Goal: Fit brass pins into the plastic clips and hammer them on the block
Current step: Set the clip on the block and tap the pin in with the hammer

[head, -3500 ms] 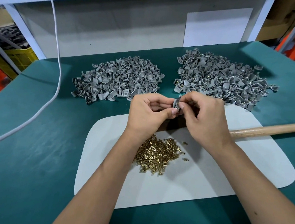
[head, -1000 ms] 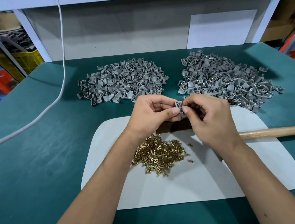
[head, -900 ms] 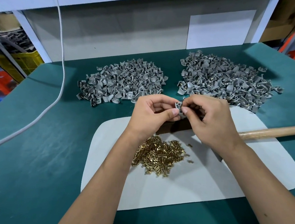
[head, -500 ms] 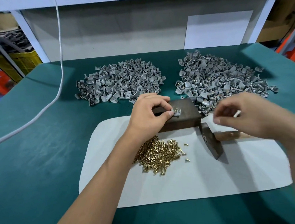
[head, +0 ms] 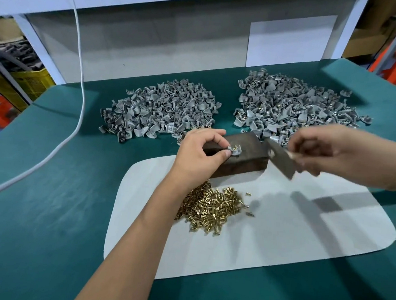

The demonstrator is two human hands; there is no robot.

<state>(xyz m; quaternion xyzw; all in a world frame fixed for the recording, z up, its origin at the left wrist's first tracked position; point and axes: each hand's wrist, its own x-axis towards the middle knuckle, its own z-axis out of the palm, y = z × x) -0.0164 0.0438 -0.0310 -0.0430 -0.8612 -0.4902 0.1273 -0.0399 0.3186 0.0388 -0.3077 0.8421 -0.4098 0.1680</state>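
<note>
Cable [head: 81, 74], white, hangs down at the far left and trails across the green table [head: 45, 209] toward its left edge. Toward the table's back edge, left of centre, lies a heap of grey plastic clips [head: 159, 111]; a second clip heap [head: 297, 105] sits toward the back right, some of its pieces showing brass. A white mat [head: 256, 244] covers the middle of the table, running toward the right edge. Brass pins [head: 211, 207] lie in a loose pile on the mat's left-centre, just beside the left forearm, with a few strays to the pile's right. Left hand [head: 201, 152] rests on the dark block [head: 244, 153] at the mat's back edge — thumb and forefinger pinch a single clip [head: 234, 151] against the block's top face, a brass pin standing upright in it. Right of the block, the hammer head [head: 280, 160] hangs tilted in the air, near the block's right end but not touching it; it is motion-blurred. Right hand [head: 322, 152] is blurred too, fingers curled round the hammer's handle close up by the head — grip closed, finer detail not readable. The hammer's shadow falls on the mat's right half.
</note>
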